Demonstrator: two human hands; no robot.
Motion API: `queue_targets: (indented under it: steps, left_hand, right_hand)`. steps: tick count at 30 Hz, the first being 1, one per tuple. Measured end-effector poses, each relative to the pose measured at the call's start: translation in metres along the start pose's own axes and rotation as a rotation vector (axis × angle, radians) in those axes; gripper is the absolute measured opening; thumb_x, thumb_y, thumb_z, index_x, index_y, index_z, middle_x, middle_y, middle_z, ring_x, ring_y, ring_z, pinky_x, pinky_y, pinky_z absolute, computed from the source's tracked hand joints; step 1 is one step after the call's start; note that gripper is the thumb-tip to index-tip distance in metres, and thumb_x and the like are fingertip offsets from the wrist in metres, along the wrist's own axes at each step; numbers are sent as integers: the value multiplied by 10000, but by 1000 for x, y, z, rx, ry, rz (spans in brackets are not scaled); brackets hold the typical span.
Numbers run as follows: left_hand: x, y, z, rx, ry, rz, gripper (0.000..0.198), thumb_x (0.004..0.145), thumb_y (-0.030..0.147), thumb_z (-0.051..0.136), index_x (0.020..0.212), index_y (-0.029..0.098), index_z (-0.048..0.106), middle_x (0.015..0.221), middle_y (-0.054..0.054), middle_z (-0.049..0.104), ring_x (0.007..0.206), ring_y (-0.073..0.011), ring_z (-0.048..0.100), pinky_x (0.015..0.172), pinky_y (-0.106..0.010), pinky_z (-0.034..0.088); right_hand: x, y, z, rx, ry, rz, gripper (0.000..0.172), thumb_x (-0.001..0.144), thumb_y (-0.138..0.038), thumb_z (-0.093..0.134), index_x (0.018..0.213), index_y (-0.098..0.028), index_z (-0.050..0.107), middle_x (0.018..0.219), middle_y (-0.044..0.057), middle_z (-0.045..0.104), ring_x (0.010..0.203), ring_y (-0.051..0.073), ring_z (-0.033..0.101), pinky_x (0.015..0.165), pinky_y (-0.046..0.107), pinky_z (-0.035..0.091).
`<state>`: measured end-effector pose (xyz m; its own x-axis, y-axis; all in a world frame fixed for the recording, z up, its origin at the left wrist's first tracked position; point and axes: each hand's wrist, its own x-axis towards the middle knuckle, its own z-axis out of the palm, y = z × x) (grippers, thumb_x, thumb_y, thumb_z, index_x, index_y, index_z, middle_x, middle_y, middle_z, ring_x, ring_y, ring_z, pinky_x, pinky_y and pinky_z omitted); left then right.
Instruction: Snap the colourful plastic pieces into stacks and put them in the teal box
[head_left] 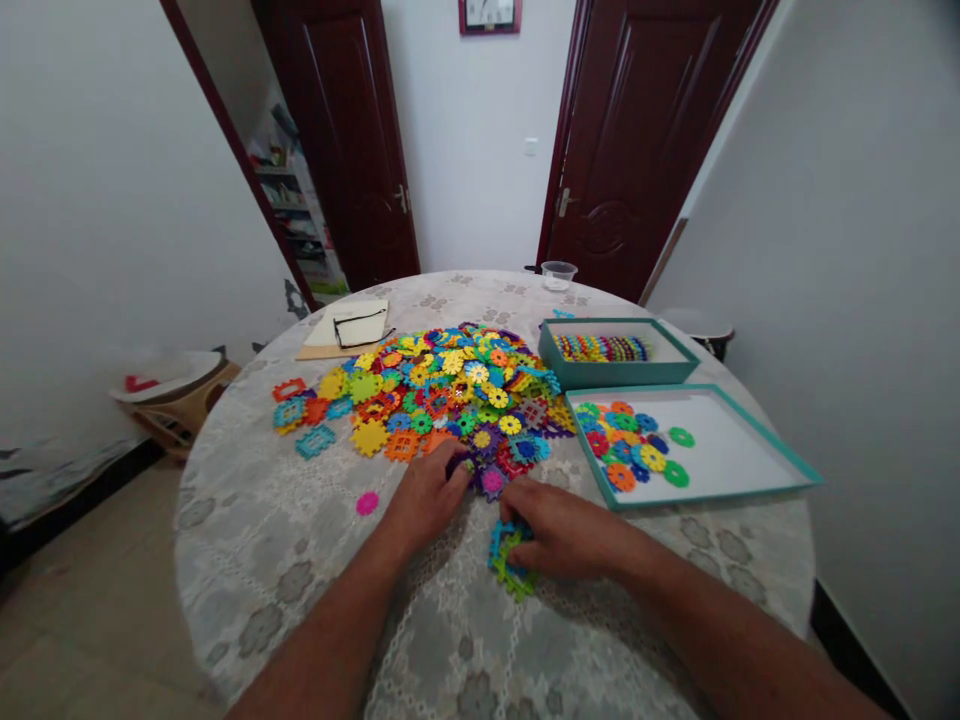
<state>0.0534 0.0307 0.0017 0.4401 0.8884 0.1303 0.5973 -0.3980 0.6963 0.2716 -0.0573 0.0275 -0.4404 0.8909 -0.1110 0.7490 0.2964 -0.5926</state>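
Observation:
A large heap of colourful plastic interlocking pieces (450, 370), notched discs and square frames, lies on the middle of the table. At its near edge my left hand (431, 490) has its fingers closed on a dark purple piece (456, 462), partly hidden by the fingers. Nearer to me, my right hand (559, 528) grips a small stack of square frame pieces (514, 575), blue above and lime green below, low over the tablecloth. Between the hands, a pink disc (493, 481) rests on a purple piece. Another pink disc (367, 503) lies alone left of my left hand.
A shallow teal-rimmed tray (720, 460) with loose notched discs lies at the right. Behind it stands a teal box (619, 373) holding rows of discs. Eyeglasses (364, 330) rest on a notebook (330, 328) at back left. A clear bowl (559, 275) stands at the far edge.

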Motion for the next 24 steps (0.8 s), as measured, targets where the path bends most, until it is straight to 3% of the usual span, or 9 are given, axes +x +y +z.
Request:
queue_targets:
  steps: [5,10,15,20,24]
  left_hand:
    - [-1,7,-4,-43,-70,27,245,944,278,533,1120,213,691,1038,-34,754,958,-213,680,856,-304,474]
    - [-3,12,-6,-151,-211,30,270,970,343,516,1149,217,674,842,7,721,764,-177,646,716,-271,460]
    - [-4,11,-7,-250,-288,18,344,977,436,522,1188,213,676,861,-13,724,775,-181,655,706,-273,483]
    - [-4,14,-6,-240,-283,8,482,814,433,740,1238,209,691,1000,-61,750,889,-227,665,771,-306,512]
    - [-4,16,-8,-202,-281,49,407,853,416,717,1206,212,704,960,-42,739,842,-198,640,756,-289,482]
  right_hand:
    - [6,7,-1,97,41,11,178,752,-109,654,884,-215,600,810,-28,610,730,144,516,623,245,292]
    - [14,10,0,181,266,90,124,813,-158,690,863,-213,592,768,-35,604,720,147,520,620,250,293]
    - [20,8,3,217,331,153,106,827,-153,683,869,-208,603,750,-33,613,719,147,535,624,256,303]
    - [23,7,11,262,381,172,105,830,-162,698,885,-207,620,777,-22,639,742,152,560,636,257,339]
    - [25,5,18,356,364,116,89,861,-201,700,922,-208,636,791,-23,640,720,144,556,626,249,370]
